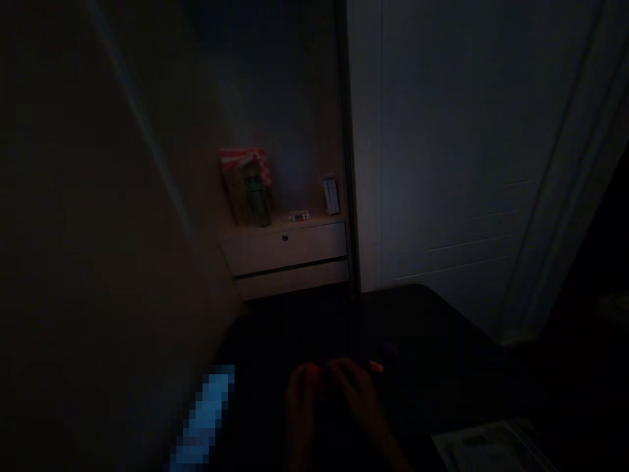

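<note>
Both of my hands are close together over a dark table (422, 328) in very dim light. My left hand (300, 388) is closed, its fingertips pinching a small red piece (315, 371) of unclear kind. My right hand (358, 388) is closed as well, fingers bent in toward the left fingertips; what they grip is lost in the dark. Just right of my right hand lies a small pinkish-red piece (376, 366). A faint dark purple lump (390, 349) sits slightly beyond it.
A bright pixelated screen-like patch (204, 416) is at lower left. A printed sheet or booklet (484, 446) lies at lower right. Behind the table, drawers (295, 249) carry a bottle (256, 200), a red-and-white box (240, 157) and small books (331, 195). A pale door panel (452, 144) stands right.
</note>
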A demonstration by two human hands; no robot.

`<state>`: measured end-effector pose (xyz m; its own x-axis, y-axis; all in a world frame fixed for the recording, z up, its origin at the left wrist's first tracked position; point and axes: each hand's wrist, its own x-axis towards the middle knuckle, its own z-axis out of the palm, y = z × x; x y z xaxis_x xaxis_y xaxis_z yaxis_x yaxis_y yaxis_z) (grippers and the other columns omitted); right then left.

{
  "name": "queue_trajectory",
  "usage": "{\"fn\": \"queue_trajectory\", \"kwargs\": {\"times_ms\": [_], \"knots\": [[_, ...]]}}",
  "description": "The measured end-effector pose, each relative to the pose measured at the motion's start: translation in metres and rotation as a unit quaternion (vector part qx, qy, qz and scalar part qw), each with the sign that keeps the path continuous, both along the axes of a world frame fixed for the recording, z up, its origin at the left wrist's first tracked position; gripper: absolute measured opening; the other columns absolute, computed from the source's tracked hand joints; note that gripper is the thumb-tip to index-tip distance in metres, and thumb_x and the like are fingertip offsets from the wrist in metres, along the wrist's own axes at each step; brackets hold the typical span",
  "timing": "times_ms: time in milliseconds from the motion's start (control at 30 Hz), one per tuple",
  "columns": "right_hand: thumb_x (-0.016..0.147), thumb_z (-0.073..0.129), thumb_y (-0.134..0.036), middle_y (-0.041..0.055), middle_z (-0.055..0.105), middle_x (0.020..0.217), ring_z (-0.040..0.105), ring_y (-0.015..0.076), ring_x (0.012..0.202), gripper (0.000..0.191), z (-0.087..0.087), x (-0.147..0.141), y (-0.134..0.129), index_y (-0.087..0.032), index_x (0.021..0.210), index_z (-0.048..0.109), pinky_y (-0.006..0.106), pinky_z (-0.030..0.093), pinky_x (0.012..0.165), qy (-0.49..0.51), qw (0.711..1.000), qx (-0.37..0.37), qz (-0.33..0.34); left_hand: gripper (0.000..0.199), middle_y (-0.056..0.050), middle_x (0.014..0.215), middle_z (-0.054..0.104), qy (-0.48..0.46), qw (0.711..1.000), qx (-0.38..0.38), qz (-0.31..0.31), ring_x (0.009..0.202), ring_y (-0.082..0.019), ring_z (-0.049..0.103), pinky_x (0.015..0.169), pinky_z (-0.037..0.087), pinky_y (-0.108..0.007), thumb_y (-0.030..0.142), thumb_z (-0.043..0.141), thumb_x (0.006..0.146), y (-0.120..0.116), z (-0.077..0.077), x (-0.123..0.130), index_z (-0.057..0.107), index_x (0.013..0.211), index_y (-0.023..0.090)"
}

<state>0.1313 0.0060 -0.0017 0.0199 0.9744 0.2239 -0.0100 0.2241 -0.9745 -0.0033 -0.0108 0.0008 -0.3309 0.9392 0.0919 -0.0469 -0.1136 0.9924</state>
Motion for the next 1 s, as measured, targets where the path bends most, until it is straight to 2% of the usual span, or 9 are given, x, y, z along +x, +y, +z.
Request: {"fn": "queue_trajectory", "kwargs": {"times_ms": [167, 333, 567, 733, 1000], "knots": [[0.088, 0.061, -0.062, 0.0068, 0.077, 0.089, 0.070, 0.0254, 0.084, 0.045, 0.002, 0.000, 0.001, -0.020, 0.096, 0.077, 0.035, 0.055, 0.076, 0.000, 1.000, 0.007, 0.005, 0.061, -0.009, 0.096, 0.074, 0.002, 1.000, 0.004, 0.005, 0.080, -0.020, 0.069, 0.071, 0.056, -0.031, 0.072, 0.072, 0.071, 0.001, 0.004, 0.001, 0.071, 0.100, 0.018], [0.087, 0.063, -0.061, 0.0065, 0.077, 0.088, 0.071, 0.0258, 0.084, 0.044, 0.000, -0.001, 0.002, -0.020, 0.094, 0.076, 0.035, 0.055, 0.076, 0.010, 1.000, -0.002, 0.014, 0.060, -0.008, 0.095, 0.074, 0.002, 1.000, 0.001, 0.004, 0.079, -0.020, 0.069, 0.071, 0.055, -0.032, 0.070, 0.073, 0.072, 0.003, -0.001, 0.000, 0.070, 0.100, 0.017], [0.086, 0.068, -0.053, 0.0090, 0.079, 0.096, 0.073, 0.0288, 0.092, 0.038, -0.003, -0.001, 0.001, -0.020, 0.103, 0.074, 0.038, 0.055, 0.081, 0.032, 0.999, -0.013, 0.015, 0.057, -0.008, 0.096, 0.074, -0.002, 1.000, 0.001, -0.001, 0.079, -0.020, 0.069, 0.071, 0.055, -0.031, 0.068, 0.073, 0.073, 0.001, -0.001, 0.000, 0.071, 0.100, 0.018], [0.086, 0.067, -0.050, 0.0116, 0.079, 0.106, 0.072, 0.0310, 0.103, 0.036, -0.003, -0.001, 0.003, -0.019, 0.104, 0.076, 0.043, 0.053, 0.093, 0.032, 0.999, -0.009, 0.012, 0.059, -0.009, 0.097, 0.074, 0.001, 1.000, -0.003, -0.001, 0.079, -0.020, 0.068, 0.071, 0.055, -0.031, 0.069, 0.073, 0.072, 0.002, 0.000, -0.001, 0.070, 0.101, 0.017], [0.085, 0.063, -0.037, 0.0104, 0.079, 0.105, 0.072, 0.0300, 0.103, 0.027, -0.010, 0.000, 0.006, -0.020, 0.103, 0.076, 0.041, 0.054, 0.092, 0.035, 0.999, -0.002, 0.013, 0.059, -0.008, 0.095, 0.074, -0.019, 1.000, -0.008, 0.000, 0.081, -0.020, 0.069, 0.071, 0.055, -0.031, 0.068, 0.074, 0.071, 0.002, 0.000, 0.001, 0.070, 0.100, 0.017]]}}
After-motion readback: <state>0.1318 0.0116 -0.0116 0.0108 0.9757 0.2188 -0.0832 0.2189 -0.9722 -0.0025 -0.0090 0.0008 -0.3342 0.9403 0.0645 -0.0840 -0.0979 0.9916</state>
